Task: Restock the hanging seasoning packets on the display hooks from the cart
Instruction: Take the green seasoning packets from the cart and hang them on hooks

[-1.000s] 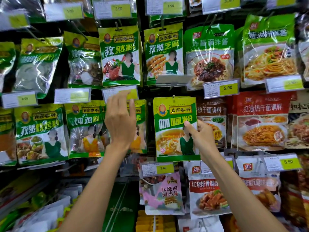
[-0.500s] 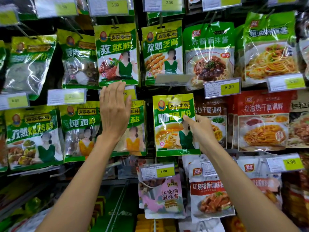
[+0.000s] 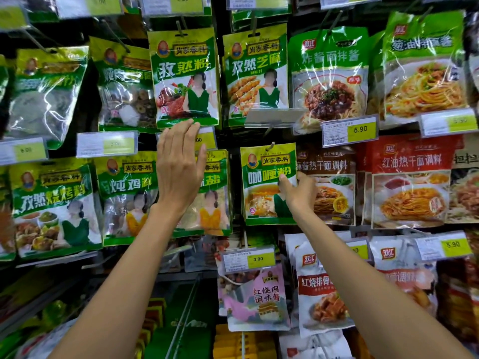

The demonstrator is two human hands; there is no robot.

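Observation:
A green curry powder packet (image 3: 261,174) hangs on a display hook (image 3: 271,145) in the middle row. My right hand (image 3: 298,193) grips this packet at its right edge, thumb on the front. My left hand (image 3: 178,167) is raised flat, fingers together, over the price tag (image 3: 206,139) and the top of a green packet with an orange-dressed figure (image 3: 211,203). Its fingertips touch the bottom edge of the cumin powder packet (image 3: 182,79) above. The left hand holds nothing.
Green seasoning packets fill the hooks to the left and above. Red and white noodle-sauce packets (image 3: 407,182) hang to the right. A tilted clear tag holder (image 3: 272,117) juts out above the curry packet. Yellow price tags (image 3: 350,132) line the rows. Lower shelves hold more goods.
My left hand rose from the packet's front to the price tag and the cumin packet's bottom edge. The curry packet in my right hand moved up and now hangs on its hook.

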